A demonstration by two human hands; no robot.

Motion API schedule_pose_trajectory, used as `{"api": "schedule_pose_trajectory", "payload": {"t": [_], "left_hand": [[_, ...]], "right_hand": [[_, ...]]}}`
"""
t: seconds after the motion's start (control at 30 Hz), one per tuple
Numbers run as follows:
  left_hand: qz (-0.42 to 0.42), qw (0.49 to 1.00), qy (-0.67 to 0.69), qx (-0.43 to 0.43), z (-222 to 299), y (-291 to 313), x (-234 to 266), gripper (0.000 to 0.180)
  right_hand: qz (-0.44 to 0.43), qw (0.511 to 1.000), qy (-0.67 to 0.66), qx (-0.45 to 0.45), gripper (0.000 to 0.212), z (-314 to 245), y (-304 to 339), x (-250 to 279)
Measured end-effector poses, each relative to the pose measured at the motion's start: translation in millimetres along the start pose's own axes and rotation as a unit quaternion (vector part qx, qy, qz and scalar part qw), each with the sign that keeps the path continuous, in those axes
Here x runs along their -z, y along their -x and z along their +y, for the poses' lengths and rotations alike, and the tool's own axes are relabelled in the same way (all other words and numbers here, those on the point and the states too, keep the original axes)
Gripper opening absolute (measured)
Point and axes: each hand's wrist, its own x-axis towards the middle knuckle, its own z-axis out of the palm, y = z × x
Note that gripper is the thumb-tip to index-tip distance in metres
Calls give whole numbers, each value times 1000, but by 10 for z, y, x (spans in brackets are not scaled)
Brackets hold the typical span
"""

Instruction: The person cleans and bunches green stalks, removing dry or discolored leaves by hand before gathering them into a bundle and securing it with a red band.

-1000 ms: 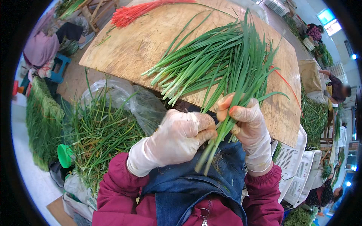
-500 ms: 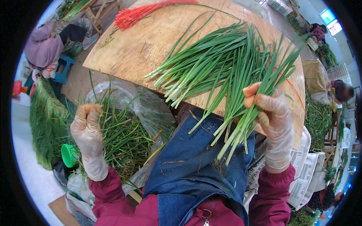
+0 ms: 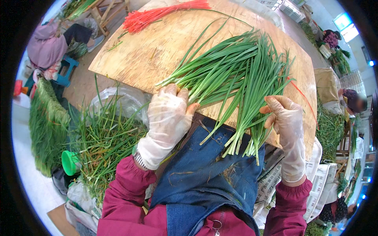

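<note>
A fanned pile of long green chives (image 3: pixel 236 74) lies on a round wooden board (image 3: pixel 134 63), its root ends hanging over the front edge above my blue denim apron (image 3: pixel 212 169). My gloved left hand (image 3: pixel 167 118) rests palm down on the left root ends with its fingers curled over them. Whether it grips any stalks is hidden. On the pile's right side my gloved right hand (image 3: pixel 285 126) is spread, with only the thumb against the hanging stalks and nothing in its grip.
A bunch of red ties (image 3: pixel 157 15) lies at the board's far edge. Loose untrimmed greens (image 3: pixel 98 145), a clear plastic bag (image 3: pixel 118 100) and a green cup (image 3: pixel 71 161) sit at my left. A person in pink (image 3: pixel 47 47) sits at upper left. Newspapers (image 3: pixel 323 177) lie at right.
My left hand came back from the loose greens at my left to the pile's root ends. My right hand let go of the bunch it held; those stalks now lie on the board.
</note>
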Motion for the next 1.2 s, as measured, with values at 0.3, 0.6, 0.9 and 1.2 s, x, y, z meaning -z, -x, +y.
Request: {"api": "schedule_pose_trajectory", "payload": {"t": [0.3, 0.6, 0.9, 1.2], "left_hand": [[-74, 826, 487, 274, 373, 188, 136, 11], [-135, 637, 655, 384, 512, 106, 72, 20], [30, 678, 637, 367, 498, 270, 210, 8], [9, 907, 110, 406, -658, 1361, 655, 14]], "right_hand": [[-177, 952, -227, -103, 20, 70, -137, -609], [-132, 951, -273, -54, 11, 148, -14, -689], [-65, 912, -397, -76, 16, 190, 12, -583], [-82, 919, -379, -73, 15, 314, -21, -151]]}}
